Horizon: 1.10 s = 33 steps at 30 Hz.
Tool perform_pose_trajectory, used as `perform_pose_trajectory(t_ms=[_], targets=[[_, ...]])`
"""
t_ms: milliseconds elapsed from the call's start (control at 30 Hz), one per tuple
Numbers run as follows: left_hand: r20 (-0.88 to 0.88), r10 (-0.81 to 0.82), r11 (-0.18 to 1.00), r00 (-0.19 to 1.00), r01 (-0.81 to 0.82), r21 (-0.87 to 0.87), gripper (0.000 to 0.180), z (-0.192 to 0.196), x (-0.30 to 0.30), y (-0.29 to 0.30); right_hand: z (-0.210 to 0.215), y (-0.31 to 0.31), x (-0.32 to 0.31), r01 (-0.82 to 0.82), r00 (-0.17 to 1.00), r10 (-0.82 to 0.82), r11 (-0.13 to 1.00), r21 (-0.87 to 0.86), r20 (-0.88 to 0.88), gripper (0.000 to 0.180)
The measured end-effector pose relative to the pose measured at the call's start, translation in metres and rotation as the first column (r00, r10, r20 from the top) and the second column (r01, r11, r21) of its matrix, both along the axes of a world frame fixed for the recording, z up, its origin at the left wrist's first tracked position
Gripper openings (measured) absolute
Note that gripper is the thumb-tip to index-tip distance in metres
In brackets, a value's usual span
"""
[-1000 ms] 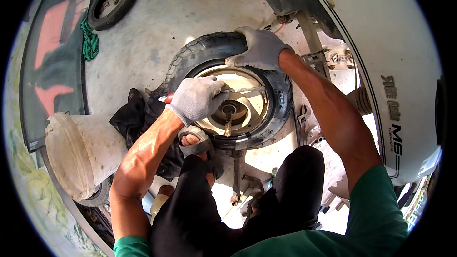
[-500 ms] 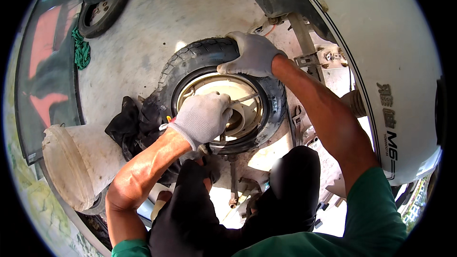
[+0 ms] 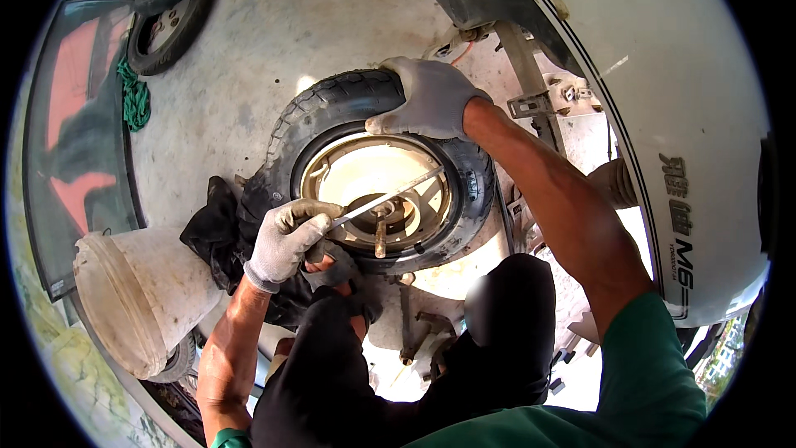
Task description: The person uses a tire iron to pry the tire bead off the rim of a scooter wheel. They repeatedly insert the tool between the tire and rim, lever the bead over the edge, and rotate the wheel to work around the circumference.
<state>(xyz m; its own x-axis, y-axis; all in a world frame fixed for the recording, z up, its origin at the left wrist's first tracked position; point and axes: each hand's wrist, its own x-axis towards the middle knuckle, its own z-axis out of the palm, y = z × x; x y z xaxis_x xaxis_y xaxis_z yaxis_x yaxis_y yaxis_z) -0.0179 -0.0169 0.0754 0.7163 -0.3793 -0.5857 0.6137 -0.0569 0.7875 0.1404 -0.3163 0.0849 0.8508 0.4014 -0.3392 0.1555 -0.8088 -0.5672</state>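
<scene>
A small black scooter tyre (image 3: 332,108) on a pale metal wheel rim (image 3: 365,170) lies flat on the concrete floor in front of me. My right hand (image 3: 431,99), in a grey work glove, presses down on the tyre's far upper edge. My left hand (image 3: 286,236), also gloved, grips a thin metal rod (image 3: 390,197) at the tyre's near left edge. The rod reaches up and right across the open rim, over the hub (image 3: 390,216). My knees in dark trousers sit just below the wheel.
A white scooter body (image 3: 663,116) curves along the right side, with its bare frame brackets (image 3: 547,99) next to the tyre. A white plastic bucket (image 3: 137,299) lies at the lower left beside a black cloth (image 3: 211,228). Another wheel (image 3: 170,29) stands at the upper left.
My left hand has slid from the hub down to the tyre's near left edge and now holds the rod across the rim. My right hand has stayed on the tyre's top.
</scene>
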Motion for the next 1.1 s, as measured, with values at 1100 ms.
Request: perform_pose_trajectory(t_ms=[1100], targets=[[0.994, -0.107, 0.920, -0.010, 0.377, 0.103, 0.020, 0.104, 0.013, -0.274, -0.029, -0.017, -0.010, 0.044, 0.942, -0.072, 0.995, 0.094, 0.328, 0.093]])
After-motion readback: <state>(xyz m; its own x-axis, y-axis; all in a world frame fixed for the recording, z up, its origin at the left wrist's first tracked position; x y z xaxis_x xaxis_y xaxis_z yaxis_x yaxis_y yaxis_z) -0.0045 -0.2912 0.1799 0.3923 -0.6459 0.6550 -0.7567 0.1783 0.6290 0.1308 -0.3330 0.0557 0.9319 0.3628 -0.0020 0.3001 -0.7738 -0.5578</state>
